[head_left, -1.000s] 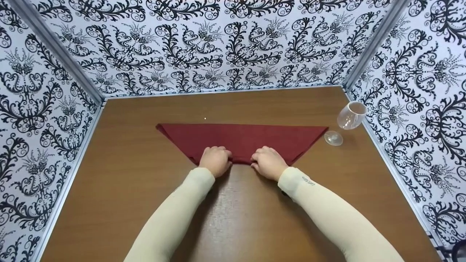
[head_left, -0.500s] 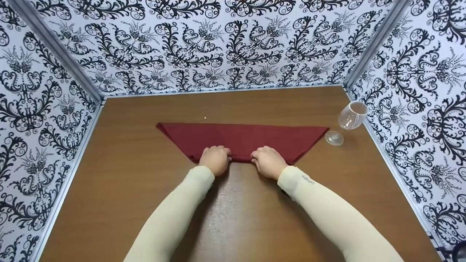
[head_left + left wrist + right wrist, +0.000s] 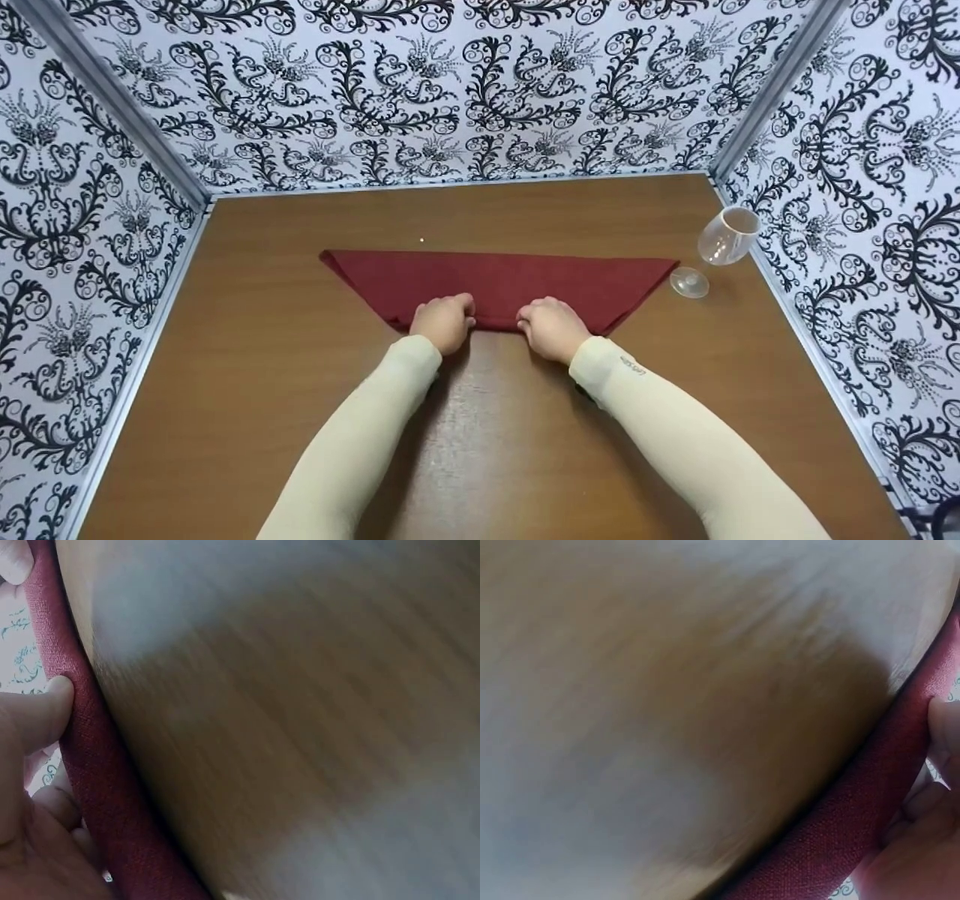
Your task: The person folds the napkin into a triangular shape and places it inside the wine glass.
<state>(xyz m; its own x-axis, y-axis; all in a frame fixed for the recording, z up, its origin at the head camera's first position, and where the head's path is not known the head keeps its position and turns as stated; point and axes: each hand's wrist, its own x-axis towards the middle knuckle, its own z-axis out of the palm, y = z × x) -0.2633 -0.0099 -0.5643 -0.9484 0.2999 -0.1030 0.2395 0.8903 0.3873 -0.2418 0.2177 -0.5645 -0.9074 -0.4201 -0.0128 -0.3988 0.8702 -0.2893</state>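
A dark red cloth napkin (image 3: 495, 281) lies folded on the wooden table, its long edge at the far side and its short edge nearest the person. My left hand (image 3: 441, 325) grips that near edge left of its middle, and my right hand (image 3: 553, 330) grips it a short way to the right. In the left wrist view the thumb (image 3: 60, 699) presses on a rolled-looking band of the napkin (image 3: 112, 780), with curled fingers behind it. The right wrist view has the thumb (image 3: 939, 720) against the same band of cloth (image 3: 855, 802).
A clear stemmed wine glass (image 3: 726, 238) stands on the right, its foot (image 3: 689, 283) close to the napkin's far right corner. Patterned black-and-white walls (image 3: 480, 97) enclose the brown table (image 3: 480, 450) at the back and both sides.
Both hands and the near edge of the napkin have shifted slightly away from the person. The left hand's fingers have moved a little on the cloth. The glass stands where it was.
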